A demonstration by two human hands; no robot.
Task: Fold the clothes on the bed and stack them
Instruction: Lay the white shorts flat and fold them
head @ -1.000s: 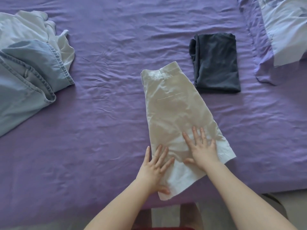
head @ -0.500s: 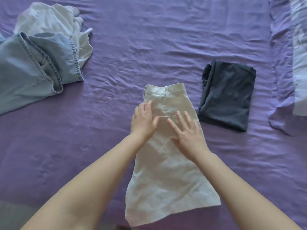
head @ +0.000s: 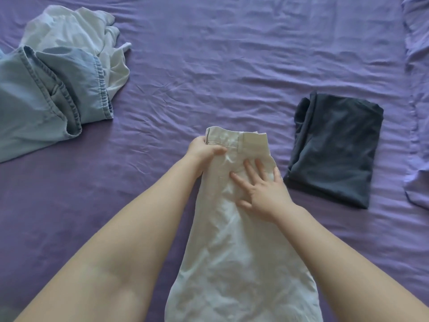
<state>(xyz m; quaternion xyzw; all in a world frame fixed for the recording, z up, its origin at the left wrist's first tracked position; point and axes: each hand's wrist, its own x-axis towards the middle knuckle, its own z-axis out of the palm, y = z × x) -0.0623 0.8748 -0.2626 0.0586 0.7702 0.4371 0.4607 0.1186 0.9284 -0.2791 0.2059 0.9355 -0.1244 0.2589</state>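
Both hands are on the beige shorts [head: 241, 240], which lie folded lengthwise on the purple sheet [head: 209, 66], waistband at the far end and hem near the bottom edge of the view. Left hand [head: 204, 151] grips the far left corner of the waistband, fingers curled under the edge and thumb pressed on top. Right hand [head: 262, 189] lies flat and open on the cloth just below the waistband, fingers spread and pointing away, holding nothing, only pressing down.

At the far left, a heap of unfolded clothes sits on the sheet: light blue jeans [head: 41, 101] spread toward the left edge, with a white garment [head: 76, 38] crumpled behind and partly under them. Right of the shorts, just beside them, a dark folded garment [head: 336, 147] lies flat. At the far right edge, a lilac bundle of bedding [head: 417, 112] is bunched up.
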